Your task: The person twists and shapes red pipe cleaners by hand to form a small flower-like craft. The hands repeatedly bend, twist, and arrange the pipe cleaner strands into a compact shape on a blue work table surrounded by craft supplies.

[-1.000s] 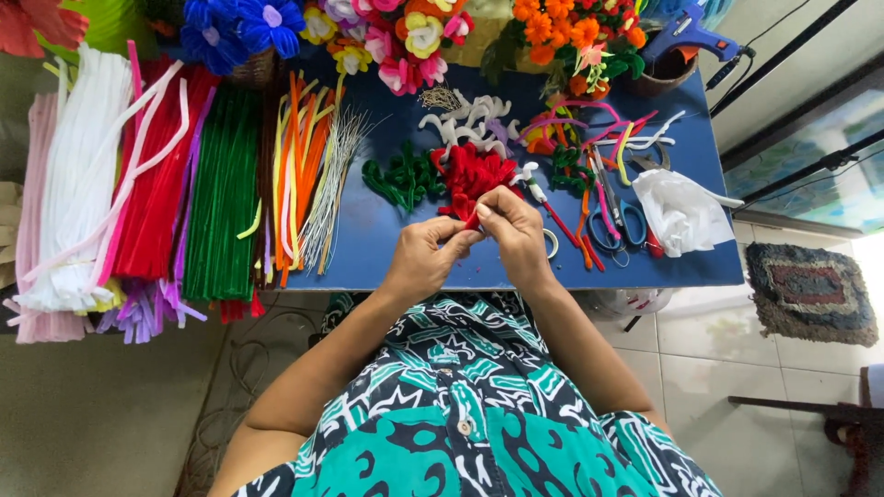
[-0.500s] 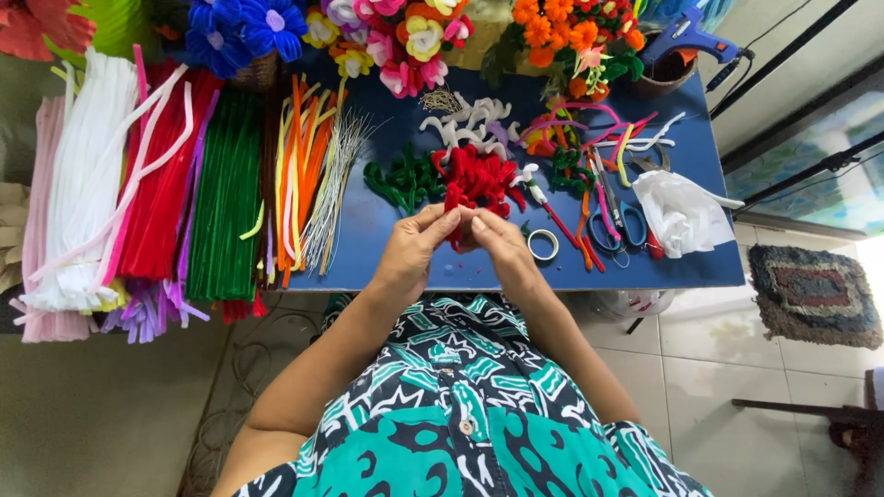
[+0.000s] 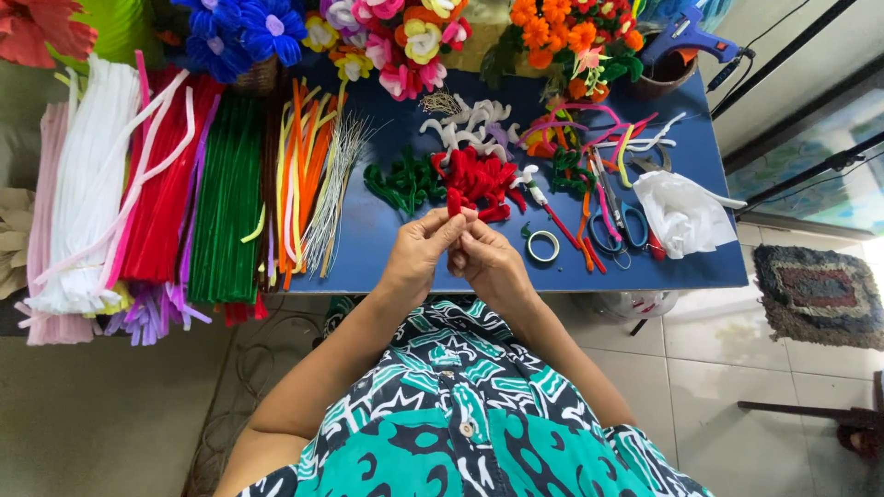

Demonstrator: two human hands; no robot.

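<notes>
Red fuzzy wire, one bent red pipe cleaner (image 3: 458, 204), is pinched at its lower end between the fingertips of the left hand (image 3: 422, 248) and the right hand (image 3: 483, 260), which meet just above the near edge of the blue table (image 3: 387, 248). Both hands are closed on this piece, fingers curled inward and the knuckles turned up to the camera, and both forearms come from the patterned teal shirt and draw together toward the table. Just behind the hands lies the pile of red curled pieces (image 3: 479, 177), and the held piece reaches up to it. Beside it on the left is a small heap of green curled pieces (image 3: 403, 181). To the right of the hands there is a roll of tape (image 3: 543, 245), then scissors with blue handles (image 3: 615, 223) and a crumpled white plastic bag (image 3: 681, 213). Far left, long bundles of white (image 3: 87, 184), red (image 3: 166, 184) and green pipe cleaners (image 3: 228, 198) lie side by side. At the back edge stand finished flowers (image 3: 405, 41) in many colours and a blue glue gun (image 3: 689, 35).
</notes>
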